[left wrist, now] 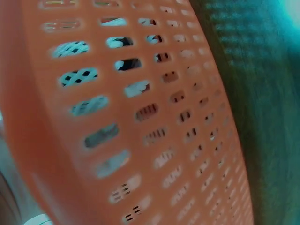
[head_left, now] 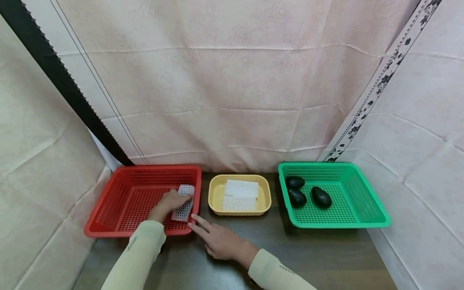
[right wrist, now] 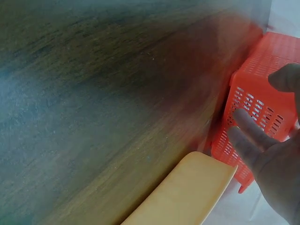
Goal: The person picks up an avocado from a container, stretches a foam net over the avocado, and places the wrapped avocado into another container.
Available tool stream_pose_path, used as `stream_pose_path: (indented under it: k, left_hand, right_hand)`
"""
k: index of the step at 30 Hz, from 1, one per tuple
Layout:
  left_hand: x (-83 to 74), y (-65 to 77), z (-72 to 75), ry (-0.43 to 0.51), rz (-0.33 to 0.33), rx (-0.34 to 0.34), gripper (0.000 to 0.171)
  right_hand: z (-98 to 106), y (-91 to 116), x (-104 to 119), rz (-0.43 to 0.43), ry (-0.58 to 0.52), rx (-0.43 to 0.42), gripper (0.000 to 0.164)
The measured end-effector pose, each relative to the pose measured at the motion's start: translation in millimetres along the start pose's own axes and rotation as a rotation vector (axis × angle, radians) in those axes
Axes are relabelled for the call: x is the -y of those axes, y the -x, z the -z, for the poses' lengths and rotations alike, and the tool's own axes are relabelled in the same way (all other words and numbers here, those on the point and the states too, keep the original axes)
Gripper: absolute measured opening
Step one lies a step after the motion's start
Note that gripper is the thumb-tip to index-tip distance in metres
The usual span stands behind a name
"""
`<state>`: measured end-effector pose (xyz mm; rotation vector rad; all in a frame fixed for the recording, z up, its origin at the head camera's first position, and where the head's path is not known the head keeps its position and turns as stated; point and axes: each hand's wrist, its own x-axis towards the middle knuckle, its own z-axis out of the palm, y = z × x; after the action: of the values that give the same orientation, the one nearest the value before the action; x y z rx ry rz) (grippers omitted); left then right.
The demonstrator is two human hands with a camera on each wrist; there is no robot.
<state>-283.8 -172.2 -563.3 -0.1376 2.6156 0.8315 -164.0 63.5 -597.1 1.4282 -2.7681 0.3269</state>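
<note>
In the head view my left hand (head_left: 173,202) is inside the red basket (head_left: 125,201), at its right end. It holds a white foam mesh net (head_left: 185,201) against the right wall, thumb across the net. Pieces of white netting also show through the slots of the basket wall (left wrist: 154,112) in the left wrist view; the fingers' exact hold is hidden there. My right hand (head_left: 224,241) reaches to the basket's front right corner, its extended fingertips at the rim. That hand (right wrist: 276,159) holds nothing in the right wrist view.
A yellow tray (head_left: 214,195) with white foam nets (head_left: 240,197) stands between the baskets. The green basket (head_left: 369,201) at the right holds three dark, glossy, pear-shaped fruits (head_left: 321,197). Cloth curtains (head_left: 246,88) enclose the dark wooden table (head_left: 308,253) behind and at the sides.
</note>
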Motion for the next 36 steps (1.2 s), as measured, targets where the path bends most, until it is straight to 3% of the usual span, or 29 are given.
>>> stream_pose_path:
  k: [4, 11, 22, 28, 33, 36]
  left_hand:
    - [-2.8, 4.8, 4.9, -0.091, -0.023, -0.054, 0.1]
    - [-9.9, 16.3, 14.4, -0.19, -0.101, -0.177, 0.097]
    - [-40.1, 42.6, 26.4, -0.27, -0.237, -0.376, 0.084]
    - [-58.5, 61.0, 23.9, -0.32, -0.37, -0.474, 0.079]
    - [-69.2, 72.8, 16.8, -0.342, -0.505, -0.566, 0.068]
    - [-73.6, 78.3, 10.8, -0.367, -0.568, -0.587, 0.062]
  right_hand:
    - [0, -1, -2, 0.005, -0.002, -0.005, 0.089]
    - [6, 6, -5, 0.016, -0.026, -0.053, 0.084]
    - [39, 31, -18, 0.042, 0.228, -0.173, 0.083]
    - [52, 46, -29, 0.03, 0.26, -0.234, 0.081]
    - [62, 60, -36, -0.046, 0.248, -0.17, 0.08]
    - [68, 69, -41, -0.078, 0.227, -0.144, 0.079]
